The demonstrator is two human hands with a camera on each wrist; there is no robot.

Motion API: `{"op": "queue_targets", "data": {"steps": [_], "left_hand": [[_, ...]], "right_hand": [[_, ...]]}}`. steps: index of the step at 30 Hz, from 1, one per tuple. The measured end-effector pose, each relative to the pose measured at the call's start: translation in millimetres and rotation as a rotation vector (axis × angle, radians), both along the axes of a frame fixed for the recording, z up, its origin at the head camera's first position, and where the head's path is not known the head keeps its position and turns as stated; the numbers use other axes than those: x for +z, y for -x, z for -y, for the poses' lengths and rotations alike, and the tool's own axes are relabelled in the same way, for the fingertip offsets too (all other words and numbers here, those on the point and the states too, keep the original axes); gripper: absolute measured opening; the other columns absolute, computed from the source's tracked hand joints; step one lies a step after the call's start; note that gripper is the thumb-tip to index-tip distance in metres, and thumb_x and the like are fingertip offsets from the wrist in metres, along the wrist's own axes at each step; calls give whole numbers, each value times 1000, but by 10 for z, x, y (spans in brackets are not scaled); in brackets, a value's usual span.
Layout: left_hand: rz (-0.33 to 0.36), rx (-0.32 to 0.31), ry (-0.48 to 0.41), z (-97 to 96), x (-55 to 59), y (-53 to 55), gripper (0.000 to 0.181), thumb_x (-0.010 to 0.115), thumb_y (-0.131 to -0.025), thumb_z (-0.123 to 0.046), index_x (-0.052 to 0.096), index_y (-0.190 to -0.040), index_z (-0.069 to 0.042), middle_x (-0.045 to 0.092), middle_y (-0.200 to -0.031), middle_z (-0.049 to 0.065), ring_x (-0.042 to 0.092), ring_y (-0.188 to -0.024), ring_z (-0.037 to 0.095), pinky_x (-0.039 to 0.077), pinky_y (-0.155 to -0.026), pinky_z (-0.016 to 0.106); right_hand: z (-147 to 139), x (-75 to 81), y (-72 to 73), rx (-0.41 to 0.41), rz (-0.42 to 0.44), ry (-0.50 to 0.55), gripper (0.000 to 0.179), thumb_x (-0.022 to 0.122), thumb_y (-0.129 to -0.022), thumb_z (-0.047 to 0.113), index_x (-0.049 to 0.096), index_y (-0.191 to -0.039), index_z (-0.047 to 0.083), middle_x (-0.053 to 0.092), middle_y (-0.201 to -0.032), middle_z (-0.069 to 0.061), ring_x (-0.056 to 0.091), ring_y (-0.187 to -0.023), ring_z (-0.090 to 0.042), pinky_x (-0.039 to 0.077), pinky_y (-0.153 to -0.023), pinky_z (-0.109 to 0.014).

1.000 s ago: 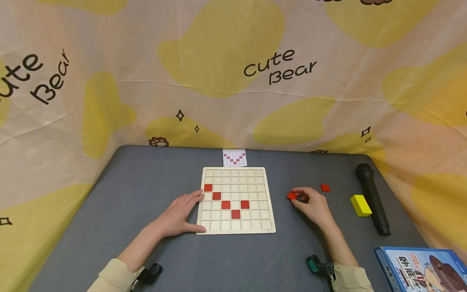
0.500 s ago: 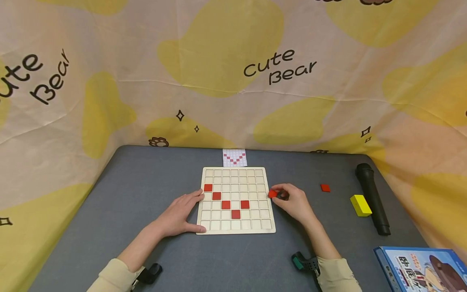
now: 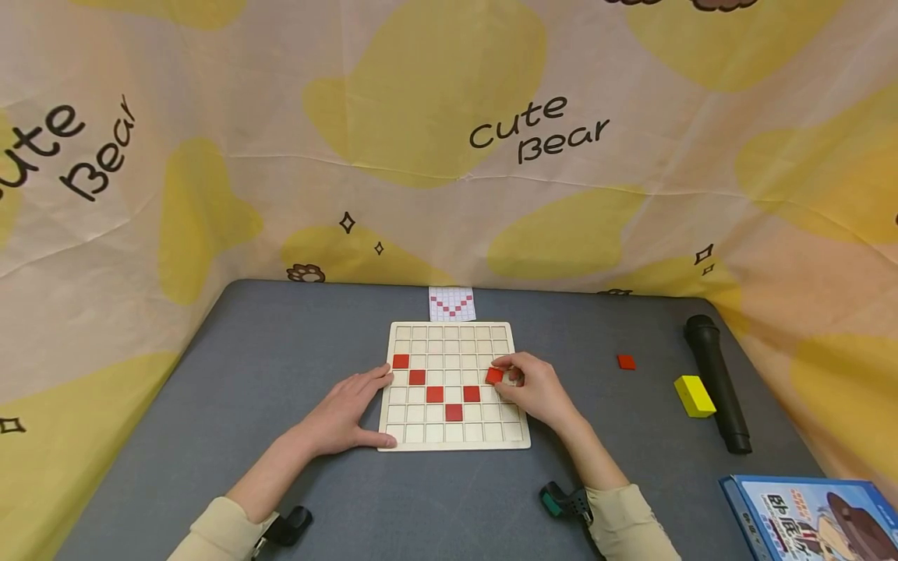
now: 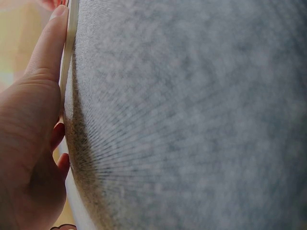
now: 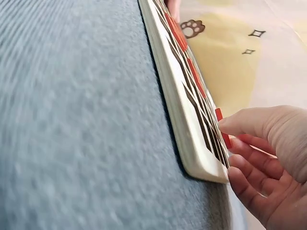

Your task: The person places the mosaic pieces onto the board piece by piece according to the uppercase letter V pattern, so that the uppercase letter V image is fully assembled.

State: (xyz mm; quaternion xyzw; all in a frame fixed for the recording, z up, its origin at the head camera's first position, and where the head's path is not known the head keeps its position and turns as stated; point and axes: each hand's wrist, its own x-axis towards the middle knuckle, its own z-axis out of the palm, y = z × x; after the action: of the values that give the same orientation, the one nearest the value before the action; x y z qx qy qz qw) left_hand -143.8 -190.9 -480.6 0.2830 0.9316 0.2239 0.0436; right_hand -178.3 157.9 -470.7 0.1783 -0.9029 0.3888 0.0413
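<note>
A cream grid board (image 3: 484, 432) lies on the grey table. Several red square tiles, among them one red tile (image 3: 454, 412), fill cells in a V-like run. My left hand (image 3: 344, 413) rests against the board's left side, thumb at its lower left corner and fingers extended along the edge. Between thumb and fingertips, my right hand (image 3: 536, 387) pinches a red square tile (image 3: 494, 375) over the right part of the board, up and right of the rightmost laid tile. In the right wrist view the pinched tile (image 5: 219, 115) stands tilted at the board's surface; its far side is hidden.
A small pattern card (image 3: 452, 304) with a pink V touches or nearly touches the board's far edge. To the right lie a loose red tile (image 3: 626, 362), a yellow block (image 3: 694, 396), a black microphone (image 3: 717, 382) and a blue box (image 3: 814, 514). A printed cloth (image 3: 421, 156) rises behind the table.
My right hand has carried the pinched red tile leftward from the table beside the board to over its right-hand cells. My left hand stays at the board's edge.
</note>
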Motion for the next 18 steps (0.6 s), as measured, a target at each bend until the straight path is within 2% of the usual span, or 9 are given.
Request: {"op": "queue_targets", "data": {"steps": [18], "left_hand": [[-2, 0, -4, 6, -8, -1, 103, 68, -74, -71, 40, -147, -3, 34, -154, 13, 34, -140, 30, 27, -111, 54]], "right_hand": [[63, -62, 38, 51, -32, -39, 26, 72, -83, 4, 72, -108, 12, 66, -99, 2, 54, -81, -15, 45, -70, -29]]}}
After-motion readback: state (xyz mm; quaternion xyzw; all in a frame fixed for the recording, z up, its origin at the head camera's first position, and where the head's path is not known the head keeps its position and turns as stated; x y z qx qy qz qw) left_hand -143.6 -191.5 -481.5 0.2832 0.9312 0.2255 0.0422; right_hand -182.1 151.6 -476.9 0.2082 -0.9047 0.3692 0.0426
